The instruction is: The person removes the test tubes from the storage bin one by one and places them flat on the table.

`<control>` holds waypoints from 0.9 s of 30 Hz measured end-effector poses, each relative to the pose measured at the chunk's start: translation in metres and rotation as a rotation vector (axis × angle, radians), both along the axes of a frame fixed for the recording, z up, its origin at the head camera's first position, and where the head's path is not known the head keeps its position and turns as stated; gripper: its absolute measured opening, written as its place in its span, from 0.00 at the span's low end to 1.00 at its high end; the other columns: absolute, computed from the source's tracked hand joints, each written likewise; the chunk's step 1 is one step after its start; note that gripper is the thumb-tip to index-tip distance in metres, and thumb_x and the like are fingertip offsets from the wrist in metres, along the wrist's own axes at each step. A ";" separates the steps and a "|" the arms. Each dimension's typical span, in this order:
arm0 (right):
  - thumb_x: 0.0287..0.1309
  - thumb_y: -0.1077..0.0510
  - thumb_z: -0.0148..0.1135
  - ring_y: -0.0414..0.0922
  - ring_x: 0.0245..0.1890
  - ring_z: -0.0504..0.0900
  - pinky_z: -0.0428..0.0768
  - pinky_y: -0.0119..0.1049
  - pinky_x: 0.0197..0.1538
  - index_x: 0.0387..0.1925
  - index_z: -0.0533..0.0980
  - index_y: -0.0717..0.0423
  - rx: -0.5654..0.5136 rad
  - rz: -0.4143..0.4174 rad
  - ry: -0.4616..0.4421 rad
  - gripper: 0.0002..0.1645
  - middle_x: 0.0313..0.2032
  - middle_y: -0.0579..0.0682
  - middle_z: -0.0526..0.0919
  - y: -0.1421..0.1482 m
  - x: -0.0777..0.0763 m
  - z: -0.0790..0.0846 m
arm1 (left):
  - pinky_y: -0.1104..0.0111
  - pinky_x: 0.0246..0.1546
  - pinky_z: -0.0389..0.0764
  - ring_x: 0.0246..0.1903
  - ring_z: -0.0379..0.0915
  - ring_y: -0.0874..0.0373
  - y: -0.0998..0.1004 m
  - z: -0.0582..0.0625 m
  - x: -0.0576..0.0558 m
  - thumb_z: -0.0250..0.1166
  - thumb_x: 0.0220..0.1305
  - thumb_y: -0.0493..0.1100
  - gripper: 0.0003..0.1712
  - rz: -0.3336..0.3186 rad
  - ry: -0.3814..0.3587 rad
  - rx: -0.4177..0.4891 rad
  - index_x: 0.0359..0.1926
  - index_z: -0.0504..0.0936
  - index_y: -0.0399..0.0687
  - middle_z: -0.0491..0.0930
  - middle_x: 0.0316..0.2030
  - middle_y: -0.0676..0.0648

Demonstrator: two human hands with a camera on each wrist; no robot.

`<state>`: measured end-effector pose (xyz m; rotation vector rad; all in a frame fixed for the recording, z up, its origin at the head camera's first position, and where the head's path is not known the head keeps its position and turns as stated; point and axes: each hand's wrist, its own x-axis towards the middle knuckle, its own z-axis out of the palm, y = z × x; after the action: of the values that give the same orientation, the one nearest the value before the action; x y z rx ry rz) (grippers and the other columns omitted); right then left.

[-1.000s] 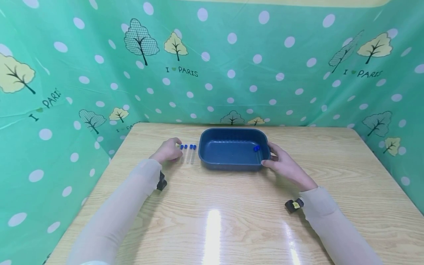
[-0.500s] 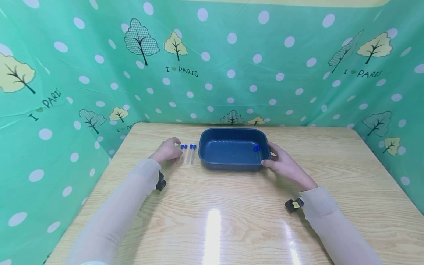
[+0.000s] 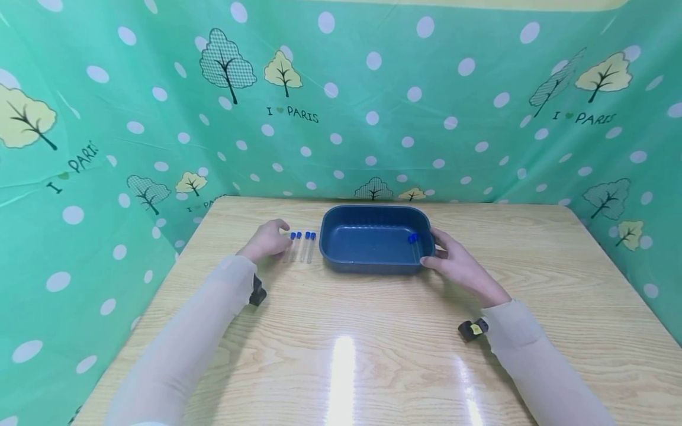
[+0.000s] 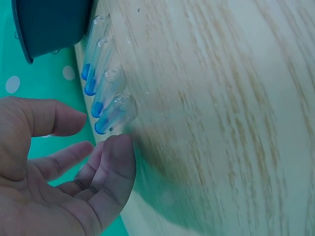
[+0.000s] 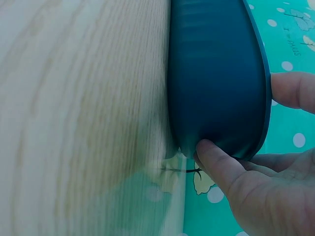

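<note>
Beside a row of several clear test tubes with blue caps, my left hand holds nothing, its thumb and fingers spread apart. In the left wrist view, its fingertips come close to the nearest test tube. The tubes lie side by side on the table, caps toward the back. To their right stands a dark blue plastic basin. My right hand grips the basin's right end, thumb at the front corner and fingers round the outer wall. Inside the basin, near that end, lie blue-capped tubes.
The wood-grain table carries bright light reflections toward the front. A green dotted cloth hangs behind it and along the sides. Black wrist cameras sit at both cuffs.
My left hand has drawn back slightly to the left, leaving more of the leftmost tube in sight. The right hand and basin stay where they were.
</note>
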<state>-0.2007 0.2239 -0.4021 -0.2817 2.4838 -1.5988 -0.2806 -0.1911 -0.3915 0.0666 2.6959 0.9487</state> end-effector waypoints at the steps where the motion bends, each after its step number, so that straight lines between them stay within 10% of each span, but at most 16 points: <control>1: 0.61 0.61 0.59 0.64 0.66 0.60 0.68 0.52 0.61 0.74 0.43 0.58 -0.001 0.000 -0.002 0.48 0.71 0.64 0.50 0.000 0.000 0.000 | 0.60 0.34 0.76 0.23 0.73 0.52 0.000 0.001 0.001 0.56 0.63 0.39 0.31 0.000 0.006 -0.006 0.66 0.62 0.37 0.75 0.23 0.44; 11: 0.61 0.61 0.58 0.63 0.66 0.60 0.68 0.52 0.61 0.74 0.42 0.56 -0.013 -0.001 -0.007 0.48 0.72 0.63 0.49 -0.001 0.001 0.001 | 0.50 0.54 0.72 0.51 0.72 0.43 0.004 0.006 0.002 0.58 0.62 0.41 0.30 -0.007 0.076 -0.036 0.63 0.65 0.37 0.73 0.55 0.35; 27: 0.61 0.61 0.59 0.64 0.66 0.61 0.68 0.53 0.61 0.74 0.43 0.56 0.012 -0.006 0.007 0.48 0.71 0.63 0.50 -0.001 0.001 0.001 | 0.56 0.43 0.78 0.44 0.75 0.46 0.017 0.012 0.011 0.59 0.63 0.42 0.28 -0.055 0.131 -0.044 0.63 0.67 0.38 0.76 0.46 0.38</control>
<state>-0.1995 0.2231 -0.4012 -0.2794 2.5012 -1.5873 -0.2696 -0.1737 -0.3795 0.2000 2.8166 0.8976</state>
